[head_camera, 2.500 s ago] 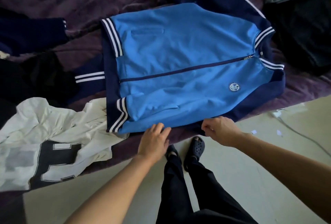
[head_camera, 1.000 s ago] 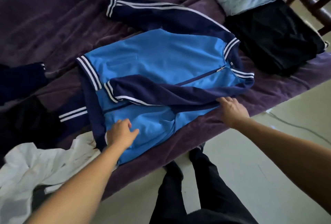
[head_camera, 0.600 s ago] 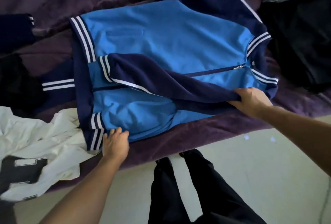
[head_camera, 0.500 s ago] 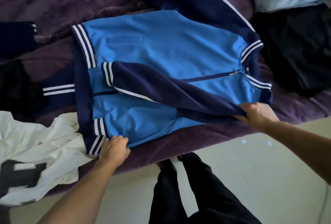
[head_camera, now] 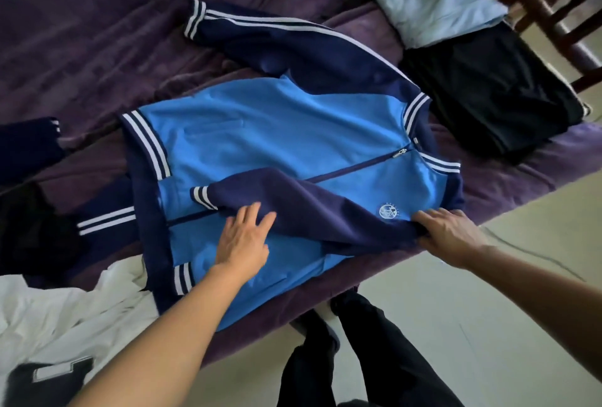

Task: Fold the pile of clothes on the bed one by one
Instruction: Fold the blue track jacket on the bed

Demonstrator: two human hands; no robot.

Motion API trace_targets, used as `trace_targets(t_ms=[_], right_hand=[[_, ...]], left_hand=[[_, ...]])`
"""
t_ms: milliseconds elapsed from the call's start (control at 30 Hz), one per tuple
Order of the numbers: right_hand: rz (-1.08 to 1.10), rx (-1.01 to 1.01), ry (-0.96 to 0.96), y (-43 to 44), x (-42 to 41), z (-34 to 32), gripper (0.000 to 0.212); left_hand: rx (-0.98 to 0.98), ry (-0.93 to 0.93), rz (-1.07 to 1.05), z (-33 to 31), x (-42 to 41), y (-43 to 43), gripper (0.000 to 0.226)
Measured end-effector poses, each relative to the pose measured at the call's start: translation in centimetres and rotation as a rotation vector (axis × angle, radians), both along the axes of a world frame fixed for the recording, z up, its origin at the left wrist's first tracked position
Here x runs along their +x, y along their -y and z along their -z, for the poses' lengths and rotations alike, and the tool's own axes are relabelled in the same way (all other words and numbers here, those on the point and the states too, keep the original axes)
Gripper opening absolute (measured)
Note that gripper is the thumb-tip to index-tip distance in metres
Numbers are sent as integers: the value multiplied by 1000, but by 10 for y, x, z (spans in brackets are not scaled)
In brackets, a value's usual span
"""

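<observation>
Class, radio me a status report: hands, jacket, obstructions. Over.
Left hand flat on the folded near sleeve. Right hand at shoulder fold, grip unclear. Blue jacket zipped, far sleeve spread out. White shirt beside hem.

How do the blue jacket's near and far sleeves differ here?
The near sleeve is folded across the blue jacket's front; the far sleeve lies stretched out on the purple blanket. The left hand rests on the near sleeve; no hand touches the far sleeve. White stripes run along the far sleeve; none show along the near sleeve. Both are navy with white-striped cuffs.
</observation>
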State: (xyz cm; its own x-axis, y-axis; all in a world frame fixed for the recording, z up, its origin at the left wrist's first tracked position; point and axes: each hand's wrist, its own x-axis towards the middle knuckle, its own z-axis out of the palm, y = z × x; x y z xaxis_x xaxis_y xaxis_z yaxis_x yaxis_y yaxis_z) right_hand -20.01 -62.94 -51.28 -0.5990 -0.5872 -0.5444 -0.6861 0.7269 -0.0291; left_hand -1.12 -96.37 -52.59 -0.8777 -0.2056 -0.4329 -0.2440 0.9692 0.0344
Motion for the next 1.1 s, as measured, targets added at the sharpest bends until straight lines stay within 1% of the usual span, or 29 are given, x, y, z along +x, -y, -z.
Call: trace_targets(t_ms=[33,67,100,167,200,267,367,433,467,533,600,700,767,833,900,933,967,1000,1033,1067,1100], right_hand=[[4,17,-18,-3,4,4,15],[36,16,-12,-9,7,8,12],[86,-6,7,-17,10,11,19],[191,-35,56,-37,13,13,30],[225,-25,74,-45,15,13,30],[230,1,97,-53,18,13,26],[98,22,81,-45,18,13,18],[-1,90,32,-38,13,14,27],[1,97,-8,-35,8,13,25],[128,31,-67,-25,-4,7,18],[286,-78,-87,-13,-18,-3,23],[407,-246,-125,13,-45,-19,31],[496,-356,-91,34,-69,-32,33],[526,-414,-13,54,-94,-40,36],[504,-416,114,72,-117,-43,38],[456,-382,184,80,-125,-42,39],[362,-314,214,86,-132,-37,53],[230,-226,223,91,-136,-29,76],[101,-112,213,94,-137,-17,94],[0,-27,194,97,-137,-4,100],[-44,6,183,101,-137,8,93]], left_hand=[[-30,24,41,7,-14,-1,76],[-72,64,66,15,-24,-1,81],[-116,101,79,23,-30,2,75],[-198,152,92,35,-34,9,46],[-207,148,87,38,-35,12,34],[-149,48,39,35,-35,18,23],[-49,-197,-71,8,-43,35,8],[-27,-232,-137,-10,-47,57,9],[-31,-230,-148,-19,-50,69,10],[-52,-255,-130,-38,-58,89,12],[-92,-324,-114,-62,-70,104,13],[-118,-442,-179,-99,-101,124,16],[-131,-510,-265,-117,-132,138,17],[-146,-541,-353,-131,-169,151,19],[-170,-566,-407,-140,-209,163,20],[-184,-577,-423,-143,-229,168,21],[-198,-584,-434,-145,-248,173,20],[-210,-585,-441,-145,-268,179,20],[-221,-581,-448,-145,-286,184,19],[-230,-576,-457,-145,-302,189,19],[-236,-573,-468,-144,-316,195,20]])
